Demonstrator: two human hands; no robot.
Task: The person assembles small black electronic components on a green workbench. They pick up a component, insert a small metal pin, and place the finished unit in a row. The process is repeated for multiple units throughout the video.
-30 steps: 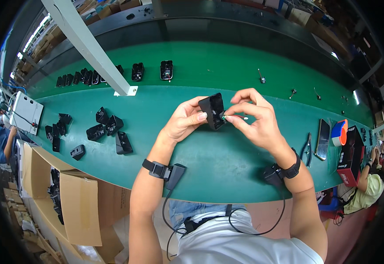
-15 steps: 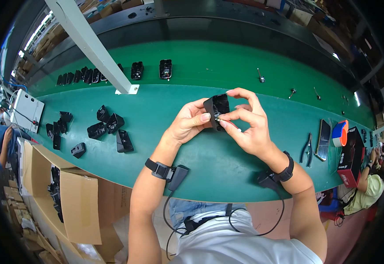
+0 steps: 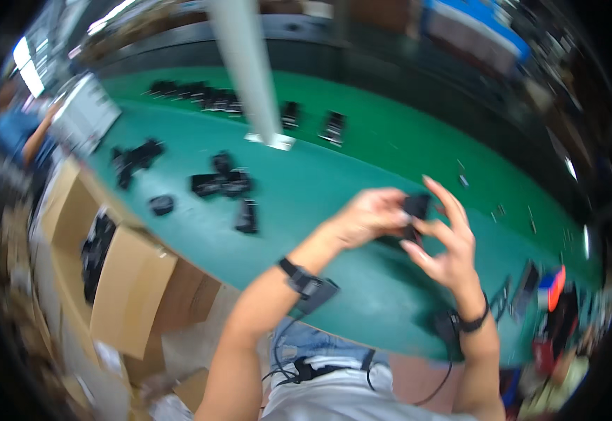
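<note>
Both hands grip one small black part (image 3: 415, 208) above the green counter (image 3: 334, 182). The left hand (image 3: 370, 217) clasps it from the left; the right hand (image 3: 446, 242) pinches it, fingers partly spread.

Both hands are up over the green table (image 3: 306, 189), and the view is blurred. The left hand (image 3: 369, 217) grips a small black part (image 3: 415, 208) from the left side, the right hand (image 3: 446, 245) closes on it from the right, fingers (image 3: 438, 193) spread up past it. How the part is turned can't be made out. Left of the hands, a loose cluster of black parts (image 3: 223, 184) lies on the table, one more (image 3: 247, 216) just below it, another (image 3: 160, 205) near the edge. A row of black pieces (image 3: 193, 92) sits along the far side. A white post (image 3: 250, 70) stands on the table. An open cardboard box (image 3: 120, 281) sits below the table edge at left
</note>
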